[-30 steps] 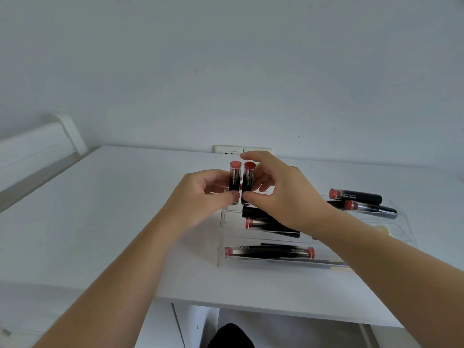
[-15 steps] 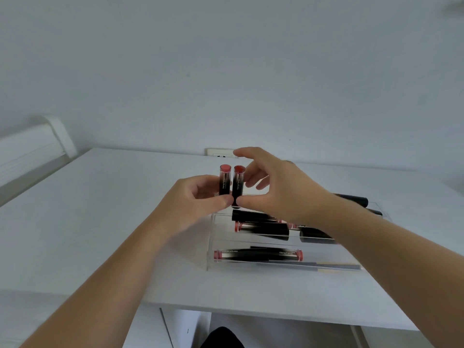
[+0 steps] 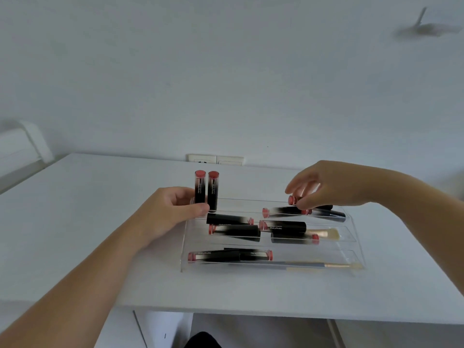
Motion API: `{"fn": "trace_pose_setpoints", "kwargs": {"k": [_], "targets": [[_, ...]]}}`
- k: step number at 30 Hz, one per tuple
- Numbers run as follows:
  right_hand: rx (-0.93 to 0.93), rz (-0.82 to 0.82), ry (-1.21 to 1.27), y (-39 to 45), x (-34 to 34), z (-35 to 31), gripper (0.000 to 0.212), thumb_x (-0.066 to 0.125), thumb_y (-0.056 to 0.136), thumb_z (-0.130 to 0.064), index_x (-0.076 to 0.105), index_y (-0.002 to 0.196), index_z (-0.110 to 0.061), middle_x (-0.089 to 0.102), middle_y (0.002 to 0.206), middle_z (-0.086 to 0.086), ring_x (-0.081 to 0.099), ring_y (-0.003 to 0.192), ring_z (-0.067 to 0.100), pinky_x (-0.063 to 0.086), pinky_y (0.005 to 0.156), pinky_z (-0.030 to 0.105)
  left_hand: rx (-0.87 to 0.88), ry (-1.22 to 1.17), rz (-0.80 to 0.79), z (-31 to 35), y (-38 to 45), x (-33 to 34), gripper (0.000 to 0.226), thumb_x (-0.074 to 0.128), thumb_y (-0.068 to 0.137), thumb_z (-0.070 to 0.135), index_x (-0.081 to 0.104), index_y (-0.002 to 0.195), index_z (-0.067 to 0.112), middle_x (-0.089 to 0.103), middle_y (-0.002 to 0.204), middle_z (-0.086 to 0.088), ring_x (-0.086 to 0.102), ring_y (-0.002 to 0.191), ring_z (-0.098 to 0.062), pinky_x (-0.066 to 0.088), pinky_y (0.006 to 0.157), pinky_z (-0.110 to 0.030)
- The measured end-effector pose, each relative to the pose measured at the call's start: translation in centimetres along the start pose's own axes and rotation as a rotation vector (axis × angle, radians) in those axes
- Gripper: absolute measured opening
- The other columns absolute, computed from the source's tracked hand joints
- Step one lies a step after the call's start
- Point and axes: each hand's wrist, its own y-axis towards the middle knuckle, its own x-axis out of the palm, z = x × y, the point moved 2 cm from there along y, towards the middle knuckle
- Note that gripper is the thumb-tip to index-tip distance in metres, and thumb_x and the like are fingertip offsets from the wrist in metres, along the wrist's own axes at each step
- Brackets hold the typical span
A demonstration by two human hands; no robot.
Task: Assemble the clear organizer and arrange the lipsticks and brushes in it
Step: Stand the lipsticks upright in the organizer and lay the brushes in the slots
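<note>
A clear stepped organizer [image 3: 184, 247] lies on the white table. Two black lipsticks with red ends [image 3: 206, 190] stand upright at its back left corner, and my left hand [image 3: 167, 212] holds them at their base with thumb and fingers. My right hand [image 3: 331, 184] is over the back right of the organizer, its fingertips pinching a lying lipstick [image 3: 292, 200] by its red end. Several more lipsticks [image 3: 236, 229] lie flat in the tiers. A short fluffy brush [image 3: 324, 233] lies in the middle tier and a long thin brush [image 3: 313, 265] in the front tier.
A white wall socket [image 3: 214, 160] sits behind the table's far edge. A white frame [image 3: 22, 144] stands at the far left. The table's front edge [image 3: 251, 312] runs near my body, with dark space beneath it.
My right hand let go of the upright lipsticks and moved right to the lying lipstick at the back right. My left hand stayed on the two upright ones.
</note>
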Motion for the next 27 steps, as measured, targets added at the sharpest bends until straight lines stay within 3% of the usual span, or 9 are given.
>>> {"fn": "trace_pose_setpoints", "kwargs": {"k": [4, 7, 11, 16, 21, 27], "targets": [[0.009, 0.039, -0.039, 0.3, 0.6, 0.0, 0.025, 0.073, 0.085, -0.037, 0.071, 0.110, -0.040, 0.070, 0.092, -0.029, 0.065, 0.087, -0.009, 0.047, 0.083, 0.018, 0.004, 0.004, -0.001, -0.1, 0.0, 0.0, 0.040, 0.079, 0.065, 0.057, 0.080, 0.101, 0.040, 0.080, 0.102, 0.008, 0.075, 0.099, -0.007, 0.048, 0.094, -0.030], [0.002, 0.039, -0.065, 0.4, 0.7, -0.1, 0.017, 0.070, 0.087, -0.039, 0.074, 0.103, -0.039, 0.071, 0.090, -0.028, 0.065, 0.084, -0.010, 0.051, 0.090, 0.024, -0.001, -0.001, -0.001, -0.2, 0.1, 0.0, 0.041, 0.079, 0.064, 0.057, 0.080, 0.101, 0.038, 0.081, 0.101, 0.005, 0.075, 0.099, -0.010, 0.049, 0.099, -0.032], [-0.042, 0.089, -0.028, 0.2, -0.1, -0.5, 0.007, 0.072, 0.086, -0.038, 0.074, 0.092, -0.040, 0.071, 0.087, -0.029, 0.066, 0.085, -0.008, 0.050, 0.084, 0.023, -0.002, 0.011, -0.013, -0.5, 0.3, -0.1, 0.042, 0.079, 0.065, 0.058, 0.080, 0.101, 0.038, 0.081, 0.101, 0.005, 0.075, 0.098, -0.009, 0.048, 0.097, -0.033], [-0.186, 0.256, 0.282, 0.1, -1.5, -3.0, 0.010, 0.078, 0.085, -0.032, 0.076, 0.094, -0.034, 0.076, 0.091, -0.017, 0.070, 0.088, 0.000, 0.049, 0.080, 0.018, 0.001, 0.006, -0.014, -0.7, 0.4, -0.1, 0.040, 0.079, 0.065, 0.059, 0.080, 0.100, 0.039, 0.081, 0.100, 0.006, 0.075, 0.097, -0.008, 0.048, 0.092, -0.029], [-0.262, 0.307, 0.531, 1.7, 0.4, -6.6, 0.010, 0.080, 0.083, -0.028, 0.077, 0.093, -0.026, 0.078, 0.088, -0.003, 0.073, 0.084, 0.012, 0.060, 0.083, 0.029, 0.003, 0.018, -0.021, -0.6, 0.3, -0.1, 0.039, 0.079, 0.068, 0.058, 0.079, 0.101, 0.037, 0.081, 0.101, 0.006, 0.075, 0.098, -0.010, 0.048, 0.094, -0.030], [-0.229, 0.331, 0.597, 3.6, 3.1, -8.4, 0.010, 0.078, 0.083, -0.031, 0.075, 0.092, -0.027, 0.077, 0.088, -0.007, 0.071, 0.089, 0.023, 0.060, 0.082, 0.034, 0.004, -0.018, -0.025, -0.7, 0.3, -0.1, 0.040, 0.080, 0.067, 0.053, 0.080, 0.102, 0.033, 0.081, 0.100, 0.000, 0.076, 0.098, -0.018, 0.053, 0.100, -0.038]]}}
